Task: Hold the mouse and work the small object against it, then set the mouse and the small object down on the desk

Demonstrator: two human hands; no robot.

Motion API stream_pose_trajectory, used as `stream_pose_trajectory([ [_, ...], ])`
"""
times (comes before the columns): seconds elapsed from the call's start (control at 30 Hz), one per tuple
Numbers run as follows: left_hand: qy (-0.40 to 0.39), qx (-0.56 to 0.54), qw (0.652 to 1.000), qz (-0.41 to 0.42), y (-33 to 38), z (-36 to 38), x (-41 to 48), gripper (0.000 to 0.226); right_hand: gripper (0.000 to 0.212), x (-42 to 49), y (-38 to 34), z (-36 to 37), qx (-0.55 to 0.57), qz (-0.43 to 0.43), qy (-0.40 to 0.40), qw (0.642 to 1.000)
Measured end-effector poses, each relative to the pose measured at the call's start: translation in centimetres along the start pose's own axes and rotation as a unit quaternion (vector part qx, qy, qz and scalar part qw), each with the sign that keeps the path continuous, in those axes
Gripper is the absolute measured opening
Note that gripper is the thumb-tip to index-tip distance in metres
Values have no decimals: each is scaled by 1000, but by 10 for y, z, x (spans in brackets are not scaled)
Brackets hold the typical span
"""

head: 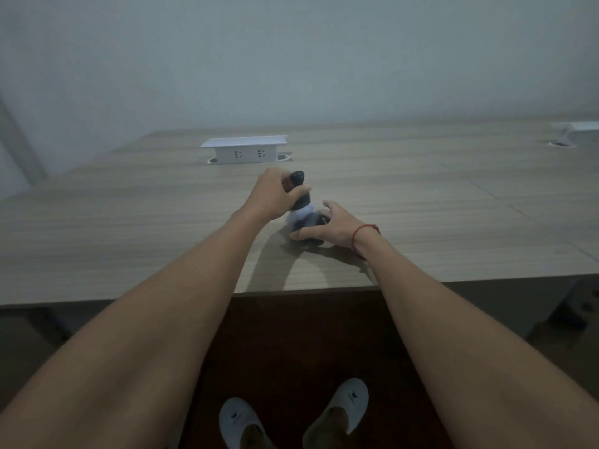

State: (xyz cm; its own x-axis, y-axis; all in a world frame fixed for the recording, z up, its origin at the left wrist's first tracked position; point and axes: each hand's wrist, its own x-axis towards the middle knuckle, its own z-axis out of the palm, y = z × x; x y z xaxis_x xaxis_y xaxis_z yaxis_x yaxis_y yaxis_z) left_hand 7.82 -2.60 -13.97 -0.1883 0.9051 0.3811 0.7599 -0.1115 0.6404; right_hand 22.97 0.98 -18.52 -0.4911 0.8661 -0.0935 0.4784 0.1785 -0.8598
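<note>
Dark bottle (299, 192) with a pale, cloth-like wrap around its lower half is what I have in hand, leaning over near the middle of the surface (129, 222), a little in from the near edge. Starting closest to me, I see my own two feet in white slippers (293, 416) on a dark floor, then both bare forearms reaching out over that edge.

Next out, my right hand (327, 226), with a red string (364, 233) at the wrist, sits low on the surface. Its fingers curl round the dark, rounded base part (316, 222) below the wrap, thumb tip forward, steadying it. I cannot tell whether that base is one piece with the bottle or a separate thing under it; the light is dim and the shapes merge.

Just beyond, my left hand (275, 197) grips the upper part, fingers closed round the neck, with the rounded black cap (297, 175) poking out above them. Something reddish-brown shows against the palm side; I cannot make out what it is.

Farther back, a white socket box (244, 152) stands raised from the surface, well apart from my hands, and a second white fitting (580, 128) sits at the far right edge, before a plain wall.

My reading: both hands have a firm hold, so the grasp is done. The cap looks seated, and nothing lies loose beside the bottle, so any opening, unwrapping or separating seems yet to come.
</note>
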Motion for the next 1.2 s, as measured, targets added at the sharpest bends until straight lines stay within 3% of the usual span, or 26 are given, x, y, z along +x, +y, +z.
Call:
stream_pose_trajectory([
  [0.1,-45,28,998,29,5,-4,5,15,116,0,0,-1,1,6,-7,1000],
  [0.2,-150,-59,987,14,13,-11,4,17,113,1,-3,-3,18,5,-19,1000],
  [0.3,-259,-71,963,2,21,-19,8,23,98,1,-4,-4,3,-16,-17,1000],
  [0.4,-202,-17,979,18,24,-12,13,24,79,0,-3,-6,16,-13,-27,999],
  [0.47,-151,11,988,27,22,-7,15,22,83,0,-1,-7,20,-13,-31,999],
  [0.57,-239,-30,971,1,27,-15,14,28,66,-2,-6,-5,12,-32,-29,999],
  [0.67,-300,-22,953,-21,36,-23,17,31,81,2,-5,-3,-3,-30,-32,999],
  [0.77,-214,-15,977,0,28,-10,20,23,74,0,-2,-6,14,-18,-26,999],
  [0.87,-99,4,995,17,2,10,20,24,95,1,3,-8,5,0,-14,1000],
  [0.93,-76,0,997,0,-8,13,20,26,103,1,3,-7,1,9,-13,1000],
  [1.13,-188,-105,976,-45,12,-18,16,26,105,0,-3,-3,1,0,-18,1000],
  [1.2,-148,-96,983,-42,10,-17,10,26,107,-1,-3,-3,5,-9,-17,1000],
])
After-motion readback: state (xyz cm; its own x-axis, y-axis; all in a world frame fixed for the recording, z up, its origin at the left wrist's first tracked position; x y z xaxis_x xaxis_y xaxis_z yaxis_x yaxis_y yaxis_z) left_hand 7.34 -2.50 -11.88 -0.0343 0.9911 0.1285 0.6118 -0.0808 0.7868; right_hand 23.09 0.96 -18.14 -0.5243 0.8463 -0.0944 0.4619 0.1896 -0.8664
